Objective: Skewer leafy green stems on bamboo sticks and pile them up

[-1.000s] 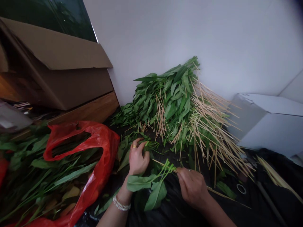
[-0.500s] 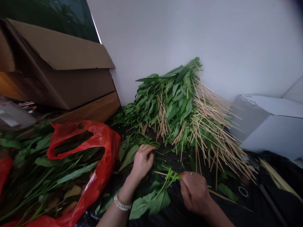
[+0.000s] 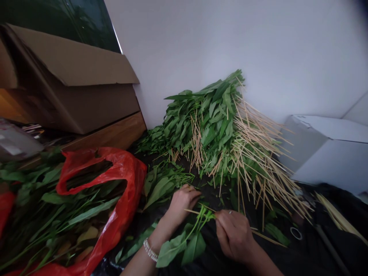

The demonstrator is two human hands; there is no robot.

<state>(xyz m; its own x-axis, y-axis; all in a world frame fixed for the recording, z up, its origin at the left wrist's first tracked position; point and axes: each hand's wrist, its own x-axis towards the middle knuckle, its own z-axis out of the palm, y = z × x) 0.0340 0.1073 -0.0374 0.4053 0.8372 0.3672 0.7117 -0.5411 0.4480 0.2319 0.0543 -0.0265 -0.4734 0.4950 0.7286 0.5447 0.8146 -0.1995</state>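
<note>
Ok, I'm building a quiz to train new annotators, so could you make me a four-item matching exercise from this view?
1. Right hand
2. Plastic bag
3. Cardboard box
4. Pile of leaves and sticks

A. Red, at lower left
B. Heaped in front of the pale wall
C. Gripping a thin stick with leafy sprigs
D. At upper left, a flap jutting out

Pairs: 1-C, 2-A, 3-D, 4-B

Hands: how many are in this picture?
2: the left hand, near a stick's tip, and the right hand, gripping that stick, which bears leaves. No others show; any out of view can't be counted.
</note>
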